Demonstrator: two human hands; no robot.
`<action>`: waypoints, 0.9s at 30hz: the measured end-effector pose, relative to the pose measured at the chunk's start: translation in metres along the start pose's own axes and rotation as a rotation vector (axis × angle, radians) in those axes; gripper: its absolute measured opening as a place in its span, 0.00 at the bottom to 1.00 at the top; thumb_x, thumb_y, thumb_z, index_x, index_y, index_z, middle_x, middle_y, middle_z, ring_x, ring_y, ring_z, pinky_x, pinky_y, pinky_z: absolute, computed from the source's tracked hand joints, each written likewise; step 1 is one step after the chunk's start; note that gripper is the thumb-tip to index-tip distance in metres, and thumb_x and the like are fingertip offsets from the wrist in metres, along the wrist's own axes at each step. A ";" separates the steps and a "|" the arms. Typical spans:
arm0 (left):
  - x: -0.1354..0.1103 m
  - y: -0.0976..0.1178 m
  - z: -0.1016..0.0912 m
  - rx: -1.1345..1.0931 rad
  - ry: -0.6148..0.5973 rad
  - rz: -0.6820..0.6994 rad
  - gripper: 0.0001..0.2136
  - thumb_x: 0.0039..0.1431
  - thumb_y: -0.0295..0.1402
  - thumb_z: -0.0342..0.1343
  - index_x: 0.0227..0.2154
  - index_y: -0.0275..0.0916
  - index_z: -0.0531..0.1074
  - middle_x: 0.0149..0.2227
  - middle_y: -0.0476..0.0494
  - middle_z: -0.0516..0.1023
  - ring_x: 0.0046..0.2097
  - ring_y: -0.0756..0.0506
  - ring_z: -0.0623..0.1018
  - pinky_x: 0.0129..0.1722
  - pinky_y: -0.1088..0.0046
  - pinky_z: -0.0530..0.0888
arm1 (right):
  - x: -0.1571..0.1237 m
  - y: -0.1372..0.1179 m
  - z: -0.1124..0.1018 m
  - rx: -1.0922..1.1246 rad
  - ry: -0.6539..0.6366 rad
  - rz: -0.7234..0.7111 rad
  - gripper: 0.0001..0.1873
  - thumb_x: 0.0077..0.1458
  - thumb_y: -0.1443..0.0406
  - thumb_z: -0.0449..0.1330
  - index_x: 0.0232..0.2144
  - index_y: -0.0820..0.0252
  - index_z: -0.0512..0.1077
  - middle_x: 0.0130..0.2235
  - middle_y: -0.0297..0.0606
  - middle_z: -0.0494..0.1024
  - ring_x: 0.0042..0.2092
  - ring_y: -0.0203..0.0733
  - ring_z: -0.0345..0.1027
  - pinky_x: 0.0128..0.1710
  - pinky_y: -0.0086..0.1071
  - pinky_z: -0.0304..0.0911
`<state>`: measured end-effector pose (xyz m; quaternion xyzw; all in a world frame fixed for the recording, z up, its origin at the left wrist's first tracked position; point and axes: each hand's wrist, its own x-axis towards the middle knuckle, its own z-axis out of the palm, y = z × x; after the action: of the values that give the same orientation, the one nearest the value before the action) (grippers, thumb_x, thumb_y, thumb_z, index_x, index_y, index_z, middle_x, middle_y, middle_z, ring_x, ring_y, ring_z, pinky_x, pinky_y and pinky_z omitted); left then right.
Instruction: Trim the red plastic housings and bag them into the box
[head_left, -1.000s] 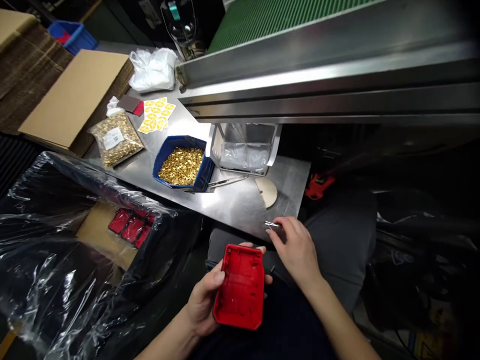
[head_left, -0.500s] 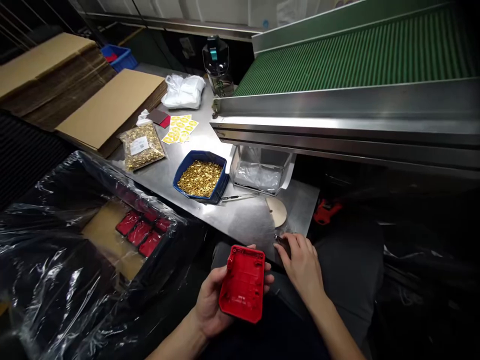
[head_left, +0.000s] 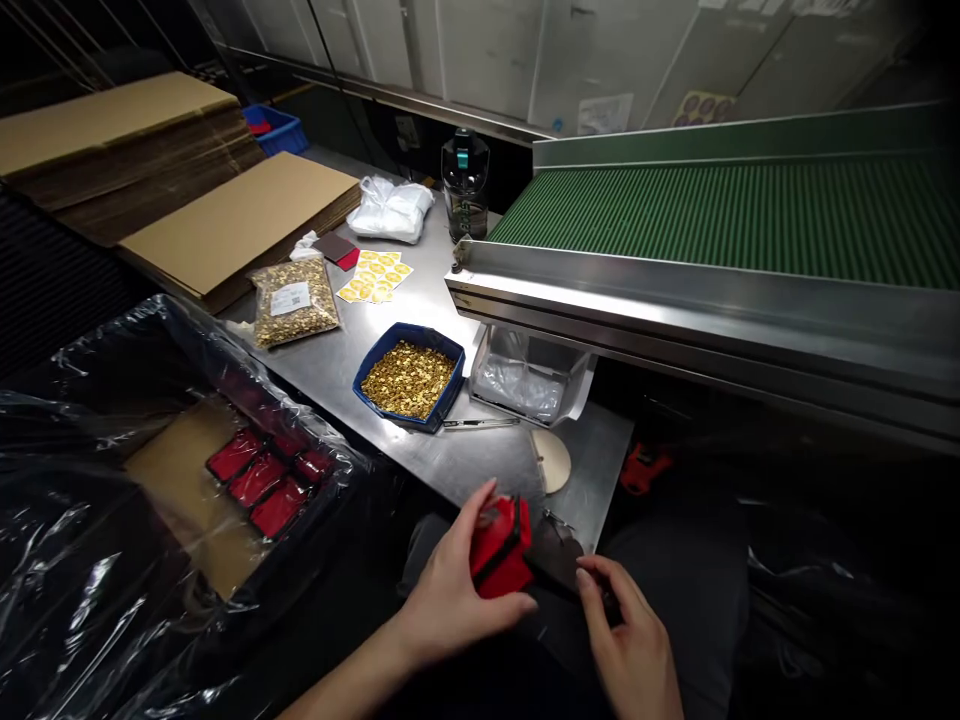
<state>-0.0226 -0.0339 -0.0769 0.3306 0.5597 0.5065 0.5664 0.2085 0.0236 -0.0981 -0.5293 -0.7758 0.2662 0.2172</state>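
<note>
My left hand (head_left: 454, 590) grips a red plastic case (head_left: 504, 560) with black edging, fingers and thumb on its sides. The case is tilted, and its inside is turned out of sight. Just right of it, at the table's near corner, is a dark flat piece (head_left: 556, 558) with small shiny bits at its far edge. My right hand (head_left: 626, 625) is curled at that piece's right end, with thumb and forefinger close together. What lies between those fingers is dark and hard to make out. A round beige disc (head_left: 553, 462) lies on the table beyond the hands.
On the metal table (head_left: 442, 470) stand a blue bin (head_left: 450, 395) of gold-coloured small parts, a tray (head_left: 525, 385) of clear bags and a bag of parts (head_left: 296, 300). A green conveyor (head_left: 675, 220) rises right. A plastic-lined box (head_left: 172, 500) at left holds red cases.
My left hand has turned the red case from open side up to tilted on edge. My right hand has drawn nearer and lower, off the table edge. The view has shifted slightly.
</note>
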 end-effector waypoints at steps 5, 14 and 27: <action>0.046 -0.001 -0.018 0.885 -0.152 0.317 0.47 0.53 0.27 0.62 0.71 0.41 0.41 0.70 0.33 0.57 0.66 0.27 0.60 0.65 0.45 0.54 | 0.036 0.017 -0.008 -0.414 -0.084 0.035 0.15 0.70 0.55 0.49 0.46 0.55 0.72 0.42 0.37 0.80 0.38 0.39 0.77 0.34 0.27 0.73; 0.077 0.004 -0.052 0.909 -0.192 0.381 0.50 0.51 0.29 0.67 0.71 0.48 0.41 0.73 0.38 0.48 0.72 0.32 0.49 0.70 0.46 0.48 | 0.144 0.095 -0.030 -0.917 -0.213 0.057 0.23 0.65 0.70 0.51 0.61 0.62 0.65 0.48 0.53 0.75 0.46 0.55 0.72 0.36 0.43 0.68; 0.072 -0.028 -0.076 0.493 -0.002 0.292 0.33 0.50 0.32 0.69 0.59 0.40 0.65 0.59 0.35 0.68 0.60 0.35 0.69 0.63 0.55 0.64 | 0.173 0.146 -0.047 -0.870 -0.667 -0.467 0.25 0.59 0.78 0.50 0.56 0.64 0.72 0.56 0.52 0.76 0.54 0.51 0.71 0.54 0.45 0.62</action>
<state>-0.1010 0.0117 -0.1370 0.5359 0.6120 0.4312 0.3904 0.2810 0.2381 -0.1467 -0.2729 -0.9357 0.0209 -0.2225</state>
